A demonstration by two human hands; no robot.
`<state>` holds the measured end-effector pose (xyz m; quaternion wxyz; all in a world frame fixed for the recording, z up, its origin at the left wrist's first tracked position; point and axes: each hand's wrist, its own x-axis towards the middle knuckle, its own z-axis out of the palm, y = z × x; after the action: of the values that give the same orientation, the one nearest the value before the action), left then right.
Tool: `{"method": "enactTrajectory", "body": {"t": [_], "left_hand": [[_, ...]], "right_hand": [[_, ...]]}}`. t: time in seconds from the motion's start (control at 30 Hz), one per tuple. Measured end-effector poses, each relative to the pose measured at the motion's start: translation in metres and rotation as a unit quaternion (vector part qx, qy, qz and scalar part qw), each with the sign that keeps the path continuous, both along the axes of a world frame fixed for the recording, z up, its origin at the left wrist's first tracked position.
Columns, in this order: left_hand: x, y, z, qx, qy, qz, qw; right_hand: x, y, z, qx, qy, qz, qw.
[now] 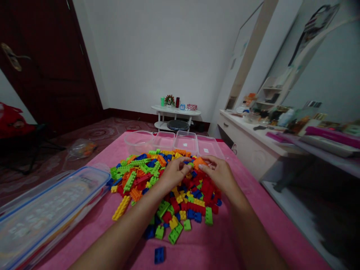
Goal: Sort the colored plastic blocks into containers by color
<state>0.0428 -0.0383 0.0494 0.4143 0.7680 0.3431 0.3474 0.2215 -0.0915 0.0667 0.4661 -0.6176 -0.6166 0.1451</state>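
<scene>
A heap of plastic building bricks [157,183] in red, green, blue, yellow and orange lies on a pink cloth [247,210]. Both my hands hover over the far side of the heap. My right hand [221,174] pinches an orange brick [199,162] between thumb and fingers. My left hand [174,171] is curled, its fingertips closed on a small piece that touches the orange brick; I cannot name that piece. A lone blue brick [159,254] lies near me, apart from the heap.
Several clear plastic tubs [185,141] stand in a row behind the heap. A large clear box with a blue-rimmed lid [47,210] lies at the left. A white dresser [253,150] runs along the right. A small white side table [176,112] stands by the far wall.
</scene>
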Motion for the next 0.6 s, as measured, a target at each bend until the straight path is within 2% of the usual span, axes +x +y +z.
{"method": "enactTrajectory", "body": {"t": [0.07, 0.17, 0.23, 0.3, 0.37, 0.43, 0.53, 0.6], "left_hand": [[0.002, -0.008, -0.002, 0.045, 0.034, 0.02, 0.998], [0.006, -0.023, -0.001, 0.146, 0.092, -0.02, 0.985], [0.008, -0.029, 0.0, 0.201, 0.127, -0.042, 0.97], [0.008, -0.028, 0.001, 0.234, 0.156, -0.036, 0.959], [0.002, -0.019, 0.004, 0.25, 0.181, -0.003, 0.951], [-0.01, -0.005, 0.009, 0.248, 0.211, 0.048, 0.944], [-0.041, 0.016, 0.022, 0.217, 0.269, 0.155, 0.925], [-0.064, 0.027, 0.03, 0.19, 0.316, 0.214, 0.905]], "right_hand": [[0.021, -0.001, 0.001, -0.003, -0.042, -0.082, 0.996], [0.054, -0.007, 0.003, -0.047, -0.154, -0.21, 0.964], [0.071, -0.012, 0.004, -0.095, -0.213, -0.25, 0.94], [0.079, -0.015, 0.004, -0.119, -0.244, -0.269, 0.924], [0.078, -0.015, 0.004, -0.113, -0.253, -0.268, 0.923], [0.069, -0.013, 0.005, -0.105, -0.242, -0.235, 0.936], [0.05, -0.01, 0.007, -0.122, -0.218, -0.139, 0.958], [0.041, -0.01, 0.007, -0.145, -0.222, -0.075, 0.961]]}}
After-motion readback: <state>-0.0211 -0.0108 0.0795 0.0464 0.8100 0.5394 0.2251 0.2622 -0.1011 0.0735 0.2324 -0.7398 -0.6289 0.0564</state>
